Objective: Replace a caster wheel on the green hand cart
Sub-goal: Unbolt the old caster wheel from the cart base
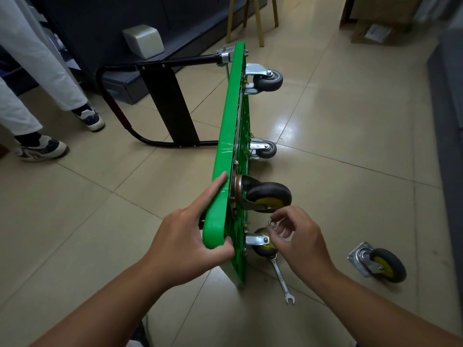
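The green hand cart [231, 116] stands on its side edge on the tiled floor, underside facing right. My left hand [190, 236] grips its near corner, thumb on the underside, index finger stretched along the top edge. My right hand [298, 236] pinches a small metal nut [272, 223] just below a black caster with a yellow hub [265, 196] that sits against the underside. A second yellow-hub caster [263, 244] is fixed lower down. A loose caster with its mounting plate [378, 264] lies on the floor to the right.
A silver wrench [283, 279] lies on the floor beside the cart's near end. Two grey casters [266, 80] [265, 149] sit at the far end. The black folded handle [160, 103] lies left. A person's legs and shoes [40, 146] stand at left. Stool legs and cardboard boxes are behind.
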The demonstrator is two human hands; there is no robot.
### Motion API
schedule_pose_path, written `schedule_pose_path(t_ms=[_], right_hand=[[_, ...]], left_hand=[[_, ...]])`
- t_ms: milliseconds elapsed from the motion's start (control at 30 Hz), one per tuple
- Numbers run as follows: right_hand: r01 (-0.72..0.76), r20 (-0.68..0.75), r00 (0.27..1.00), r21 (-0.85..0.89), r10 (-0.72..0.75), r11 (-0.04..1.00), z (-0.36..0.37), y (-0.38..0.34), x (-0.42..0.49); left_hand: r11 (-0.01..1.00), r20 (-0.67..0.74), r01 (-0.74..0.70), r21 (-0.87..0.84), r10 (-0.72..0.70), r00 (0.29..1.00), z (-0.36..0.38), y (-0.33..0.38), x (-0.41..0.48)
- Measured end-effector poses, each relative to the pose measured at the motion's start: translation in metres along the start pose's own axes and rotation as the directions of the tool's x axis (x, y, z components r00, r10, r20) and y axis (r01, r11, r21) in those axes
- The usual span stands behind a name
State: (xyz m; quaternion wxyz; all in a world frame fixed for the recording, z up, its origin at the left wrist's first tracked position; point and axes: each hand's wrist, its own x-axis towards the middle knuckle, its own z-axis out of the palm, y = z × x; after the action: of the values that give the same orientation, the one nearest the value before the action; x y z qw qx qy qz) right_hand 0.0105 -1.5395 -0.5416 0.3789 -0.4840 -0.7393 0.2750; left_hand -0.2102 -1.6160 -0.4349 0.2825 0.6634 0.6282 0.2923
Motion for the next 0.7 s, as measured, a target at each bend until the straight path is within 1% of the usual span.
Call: schedule_pose_path(t_ms=[33,100,133,200,267,367,433,600,700], right_hand=[[-0.055,-0.08,0.995,0.01,0.056,0.998,0.004,0.009,-0.003],[-0.182,-0.242,0.952,0.052,0.189,0.982,0.013,0.031,-0.008],[-0.247,-0.297,0.92,0.063,0.255,0.967,0.019,0.042,-0.011],[-0.37,-0.35,0.861,0.065,0.368,0.927,0.031,0.07,-0.017],[-0.453,-0.333,0.833,0.05,0.442,0.89,0.043,0.097,-0.027],[-0.505,-0.206,0.849,-0.044,0.487,0.862,0.056,0.135,-0.043],[-0.552,-0.129,0.832,-0.089,0.54,0.829,0.063,0.157,-0.052],[-0.652,-0.052,0.756,-0.139,0.652,0.745,0.081,0.197,-0.069],[-0.728,-0.055,0.683,-0.133,0.728,0.673,0.088,0.214,-0.081]], left_hand=[[0.999,-0.002,0.001,0.032,-0.001,1.0,0.003,0.001,-0.001],[0.995,-0.022,-0.009,0.098,0.011,1.0,0.008,0.004,-0.001],[0.994,-0.04,-0.011,0.113,0.016,0.999,0.011,0.005,-0.002],[0.994,-0.059,-0.014,0.109,0.021,0.998,0.015,0.005,-0.003],[0.994,-0.058,-0.02,0.112,0.026,0.998,0.014,0.005,-0.004],[0.994,-0.057,-0.022,0.111,0.029,0.998,0.012,0.003,-0.003],[0.992,-0.053,-0.028,0.121,0.034,0.998,0.011,0.002,-0.002],[0.992,-0.06,-0.03,0.122,0.037,0.997,0.012,0.0,0.0],[0.995,-0.068,-0.035,0.095,0.041,0.997,0.014,0.0,0.001]])
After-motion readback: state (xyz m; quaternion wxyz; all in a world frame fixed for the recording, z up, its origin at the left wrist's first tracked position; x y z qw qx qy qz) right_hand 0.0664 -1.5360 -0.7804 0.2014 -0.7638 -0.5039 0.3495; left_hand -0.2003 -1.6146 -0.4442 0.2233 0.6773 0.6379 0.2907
